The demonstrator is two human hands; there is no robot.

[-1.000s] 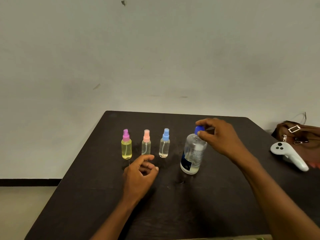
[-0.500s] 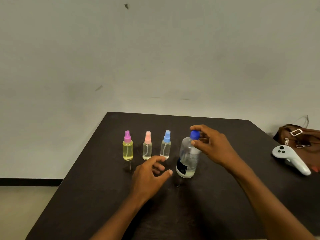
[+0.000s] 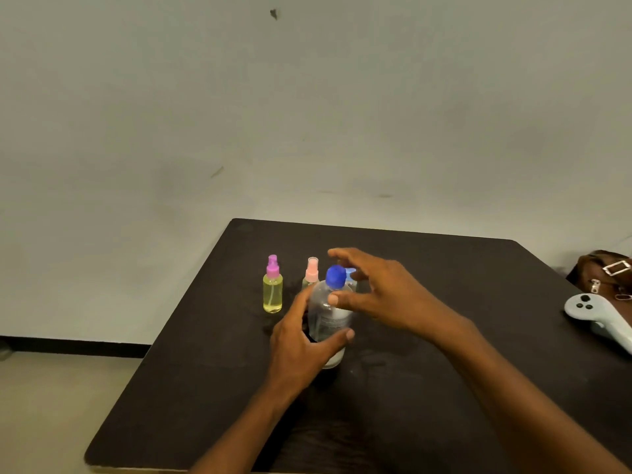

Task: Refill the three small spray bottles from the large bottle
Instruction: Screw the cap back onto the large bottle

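Left hand (image 3: pixel 301 340) grips large bottle (image 3: pixel 330 323) body; right hand (image 3: pixel 386 295) spread loose beside blue cap (image 3: pixel 336 276) (thumb at shoulder).

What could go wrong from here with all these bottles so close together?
The large bottle, gripped by the left hand, is close in front of the pink-capped spray bottle and the blue-capped spray bottle; a nudge could topple them. The right hand hovers by the blue cap; once that comes off, a tight squeeze or tilt might spill liquid onto the table.
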